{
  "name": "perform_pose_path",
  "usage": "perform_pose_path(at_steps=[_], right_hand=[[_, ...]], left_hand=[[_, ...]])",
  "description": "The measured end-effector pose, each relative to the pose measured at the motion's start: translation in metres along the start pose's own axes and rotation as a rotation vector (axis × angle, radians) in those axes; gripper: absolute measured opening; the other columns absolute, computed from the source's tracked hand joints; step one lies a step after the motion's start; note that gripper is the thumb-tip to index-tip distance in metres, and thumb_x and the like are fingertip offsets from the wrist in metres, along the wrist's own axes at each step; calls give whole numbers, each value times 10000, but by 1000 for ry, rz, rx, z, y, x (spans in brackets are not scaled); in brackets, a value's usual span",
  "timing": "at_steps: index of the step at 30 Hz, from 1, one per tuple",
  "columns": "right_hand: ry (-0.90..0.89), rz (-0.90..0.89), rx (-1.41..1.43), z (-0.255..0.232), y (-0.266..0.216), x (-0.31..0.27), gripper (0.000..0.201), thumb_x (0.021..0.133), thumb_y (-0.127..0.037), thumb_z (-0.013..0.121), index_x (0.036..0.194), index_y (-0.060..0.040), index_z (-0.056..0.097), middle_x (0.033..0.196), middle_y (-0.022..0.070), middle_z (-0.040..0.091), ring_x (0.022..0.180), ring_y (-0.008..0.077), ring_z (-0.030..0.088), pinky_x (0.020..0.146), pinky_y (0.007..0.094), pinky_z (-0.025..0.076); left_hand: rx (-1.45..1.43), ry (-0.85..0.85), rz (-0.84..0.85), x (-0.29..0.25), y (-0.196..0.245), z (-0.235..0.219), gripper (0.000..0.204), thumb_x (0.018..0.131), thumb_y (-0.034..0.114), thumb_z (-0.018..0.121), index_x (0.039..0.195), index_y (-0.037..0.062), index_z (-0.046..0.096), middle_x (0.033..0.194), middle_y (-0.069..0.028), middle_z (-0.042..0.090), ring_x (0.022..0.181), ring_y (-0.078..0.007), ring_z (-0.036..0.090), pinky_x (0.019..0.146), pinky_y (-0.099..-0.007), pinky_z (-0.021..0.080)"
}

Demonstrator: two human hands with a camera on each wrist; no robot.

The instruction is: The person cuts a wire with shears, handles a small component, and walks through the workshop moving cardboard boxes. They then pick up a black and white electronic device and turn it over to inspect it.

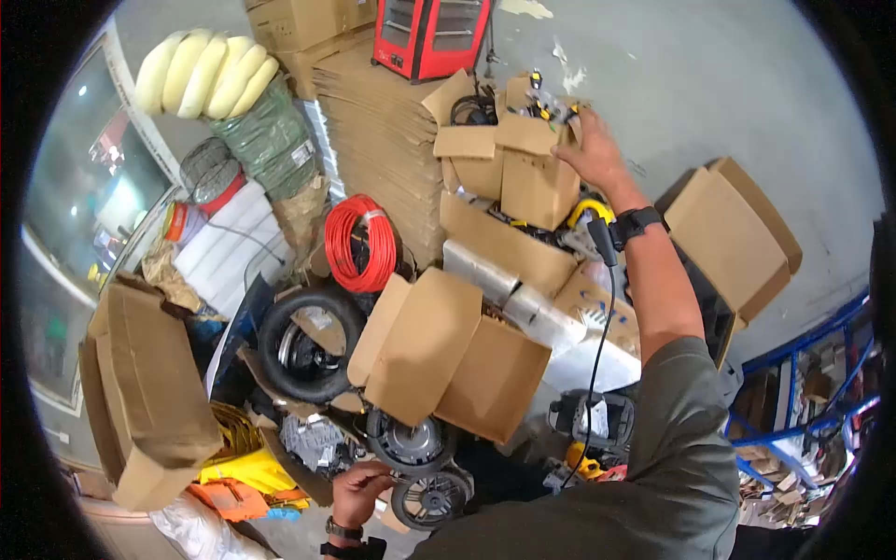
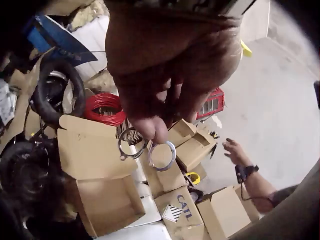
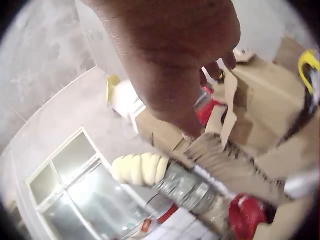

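Observation:
Near the bottom of the head view is my left hand point(image 1: 359, 493), its fingertips drawn together. In the left wrist view it pinches two thin metal rings, a dark one with a small tab point(image 2: 123, 157) and a silvery-blue one point(image 2: 162, 169). My right hand point(image 1: 597, 154) reaches over a tall cardboard box point(image 1: 539, 191), fingers extended beside its top edge, with no object visible in its grasp. Black and yellow items point(image 1: 543, 110) stick out of that box. A yellow and black object point(image 1: 590, 213) lies below the right wrist.
An open carton point(image 1: 495, 373) lies before me, with a tire point(image 1: 280, 359) and a red hose coil point(image 1: 355, 245) to its left. Flattened cardboard point(image 1: 373, 121) is stacked behind. Another open carton point(image 1: 733, 233) stands at right, near blue shelving point(image 1: 793, 345).

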State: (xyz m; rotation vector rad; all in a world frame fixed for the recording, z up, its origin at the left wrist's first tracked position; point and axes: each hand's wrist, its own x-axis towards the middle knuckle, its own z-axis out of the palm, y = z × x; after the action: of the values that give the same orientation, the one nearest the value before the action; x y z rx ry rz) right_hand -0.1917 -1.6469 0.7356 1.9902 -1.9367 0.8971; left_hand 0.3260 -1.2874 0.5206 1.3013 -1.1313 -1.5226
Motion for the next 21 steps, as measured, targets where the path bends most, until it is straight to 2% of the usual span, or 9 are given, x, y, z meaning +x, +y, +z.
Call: perform_pose_path(at_steps=[2,5,6,8,9,12,15,17,21], right_hand=[[28,6,21,29,35,52,923,700,-366,795,1389,67,360,1368,259,468,1284,395,441,1072,414,378],[-167,81,293,64,44,78,905,707,-379,792,1387,43,371,1278,263,545,1206,414,515,1032,429,412],[-116,52,144,75,47,80,885,681,-380,807,1379,-20,399,1140,241,626,1100,434,578,969,441,450],[-93,51,86,76,43,81,832,670,-341,817,1351,-53,435,1062,218,644,1039,426,595,926,444,468],[-92,50,56,76,42,76,807,665,-322,822,1337,-70,453,1023,206,653,1009,422,604,904,446,477],[-75,-4,51,69,57,55,675,667,-243,823,1247,-70,525,942,167,646,930,376,608,924,453,450],[-14,-194,-50,62,39,13,482,693,-158,811,1111,-69,588,897,137,638,887,334,599,1026,481,363],[31,-245,-28,67,28,-14,418,698,-136,809,1055,-72,601,893,125,639,892,322,595,1063,497,318],[-25,-104,-11,55,20,-28,370,704,-99,806,1016,-69,609,924,133,637,906,327,595,1058,500,329]], left_hand=[[-66,-6,-95,40,13,16,185,780,-105,671,947,-32,699,958,-96,679,831,-156,657,720,-272,546],[110,-22,-163,79,13,32,155,780,7,715,933,-19,713,890,-83,697,814,-134,664,717,-276,539],[152,-18,-203,84,15,37,145,784,26,714,924,-12,719,868,-79,702,790,-139,670,717,-284,538],[83,-60,-222,99,17,43,146,808,9,700,945,-42,700,920,-116,688,777,-188,676,717,-308,550],[47,-65,-265,101,29,47,150,826,2,694,958,-68,687,971,-148,676,793,-219,680,732,-332,563],[98,-9,-221,106,51,45,157,827,35,688,947,-67,684,932,-144,690,776,-211,675,731,-316,551],[61,121,-395,94,40,17,187,915,88,598,1030,-37,677,913,-109,689,825,-202,646,690,-332,535],[72,159,-441,87,44,6,229,885,38,621,1086,-63,668,974,-140,695,847,-217,665,751,-335,552],[13,182,-410,91,40,-2,228,879,32,615,1073,-78,667,959,-150,692,807,-221,669,733,-345,553]])
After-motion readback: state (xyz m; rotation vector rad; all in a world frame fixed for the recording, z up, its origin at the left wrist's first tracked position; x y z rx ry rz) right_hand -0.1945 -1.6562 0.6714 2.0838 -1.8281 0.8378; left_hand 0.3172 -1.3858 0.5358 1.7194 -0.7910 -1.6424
